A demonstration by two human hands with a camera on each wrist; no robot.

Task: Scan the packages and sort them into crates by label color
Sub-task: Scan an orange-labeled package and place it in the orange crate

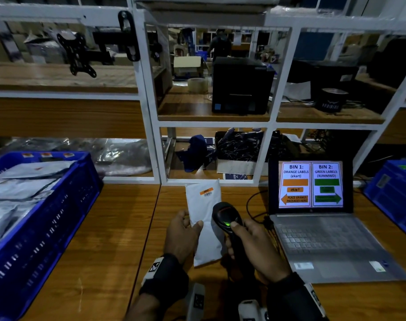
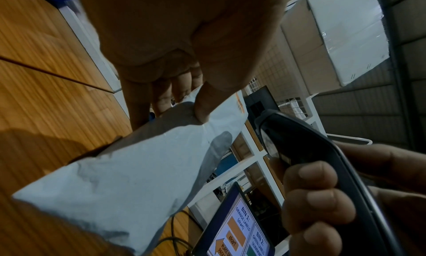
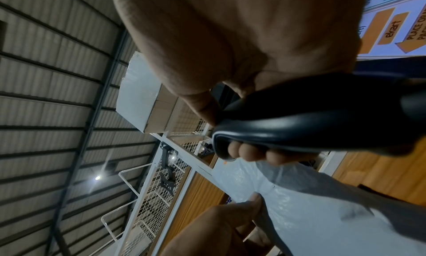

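Note:
A white package [image 1: 204, 214] with an orange label [image 1: 206, 191] and barcode is held up over the wooden table. My left hand [image 1: 185, 230] pinches its left edge, thumb on top; the left wrist view shows the thumb pressed on the package [image 2: 138, 168]. My right hand [image 1: 255, 242] grips a black barcode scanner [image 1: 225, 216], its green light lit, head pointing toward the label. In the right wrist view the scanner [image 3: 299, 123] sits in the curled fingers above the package [image 3: 311, 214].
A blue crate [image 1: 65, 205] with several bagged packages stands at the left. Another blue crate [image 1: 392, 193] is at the right edge. An open laptop [image 1: 317, 239] shows bin instructions. White shelving [image 1: 151, 112] rises behind the table.

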